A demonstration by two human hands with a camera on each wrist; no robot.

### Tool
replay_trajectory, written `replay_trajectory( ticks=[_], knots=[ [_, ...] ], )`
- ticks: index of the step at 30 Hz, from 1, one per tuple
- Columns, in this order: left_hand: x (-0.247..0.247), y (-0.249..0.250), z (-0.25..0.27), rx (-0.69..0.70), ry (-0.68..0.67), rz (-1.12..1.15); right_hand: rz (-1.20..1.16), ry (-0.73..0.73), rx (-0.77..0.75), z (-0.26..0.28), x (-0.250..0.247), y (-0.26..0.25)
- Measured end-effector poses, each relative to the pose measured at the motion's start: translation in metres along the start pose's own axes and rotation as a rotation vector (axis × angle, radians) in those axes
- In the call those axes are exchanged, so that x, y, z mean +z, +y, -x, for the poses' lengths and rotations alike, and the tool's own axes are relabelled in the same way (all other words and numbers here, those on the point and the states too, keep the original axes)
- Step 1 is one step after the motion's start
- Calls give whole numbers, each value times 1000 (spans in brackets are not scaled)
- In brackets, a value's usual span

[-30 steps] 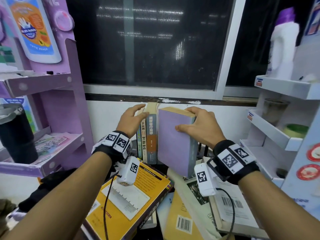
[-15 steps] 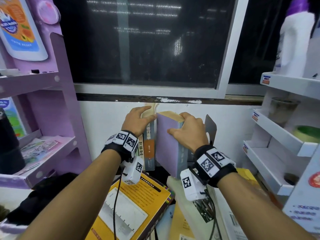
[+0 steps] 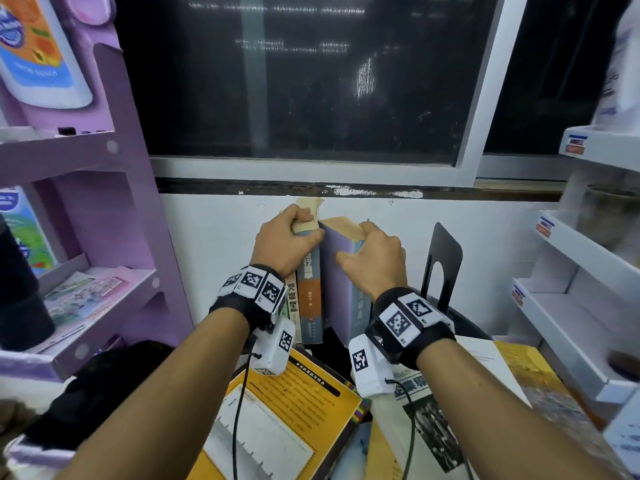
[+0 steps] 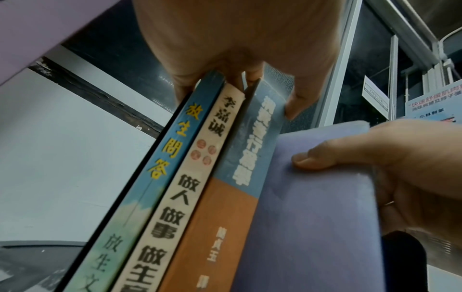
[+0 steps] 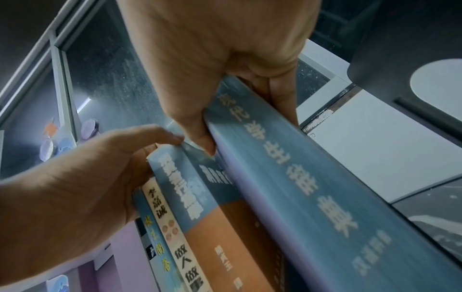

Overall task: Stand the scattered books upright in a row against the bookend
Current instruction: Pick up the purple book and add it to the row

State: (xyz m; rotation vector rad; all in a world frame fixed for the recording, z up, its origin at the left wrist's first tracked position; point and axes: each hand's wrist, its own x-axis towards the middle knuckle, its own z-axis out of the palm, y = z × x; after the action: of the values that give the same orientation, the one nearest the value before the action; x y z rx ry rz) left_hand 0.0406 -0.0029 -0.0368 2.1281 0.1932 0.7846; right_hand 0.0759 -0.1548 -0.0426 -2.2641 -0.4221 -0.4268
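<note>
Three thin books [image 3: 309, 299] stand upright against the white wall; my left hand [image 3: 287, 242] grips their tops, fingers over the page edges and thumb on the blue-and-orange spine [image 4: 240, 177]. My right hand [image 3: 372, 258] grips the top of a thick lilac-covered book [image 3: 337, 289], which stands pressed against the right side of those three. Its blue spine [image 5: 300, 187] faces right, and my thumb lies on its lilac cover [image 4: 312, 207]. A black metal bookend [image 3: 443, 265] stands apart, to the right of the lilac book.
Several books lie flat in front: a yellow one [image 3: 277, 420] under my left arm, a white one [image 3: 426, 420] and a yellow one [image 3: 540, 386] at the right. A purple shelf unit [image 3: 104, 220] stands left, white shelves [image 3: 581, 271] right, a dark window behind.
My right hand has brought the lilac book left and stood it flush against the upright books. My left hand has stayed on their tops. The bookend has come into view.
</note>
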Motion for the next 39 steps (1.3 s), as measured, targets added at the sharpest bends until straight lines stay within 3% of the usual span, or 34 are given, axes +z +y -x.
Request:
replay_trajectory(
  ticks=[14,28,39],
  knots=[
    [-1,6,4,76,-9,-37,-3,-63,26,5,19,9],
    [-3,1,4,79,-26,-73,109,-420,-39,9,11,10],
    [1,2,5,104,-12,-82,63,-299,-91,15,25,15]
  ],
)
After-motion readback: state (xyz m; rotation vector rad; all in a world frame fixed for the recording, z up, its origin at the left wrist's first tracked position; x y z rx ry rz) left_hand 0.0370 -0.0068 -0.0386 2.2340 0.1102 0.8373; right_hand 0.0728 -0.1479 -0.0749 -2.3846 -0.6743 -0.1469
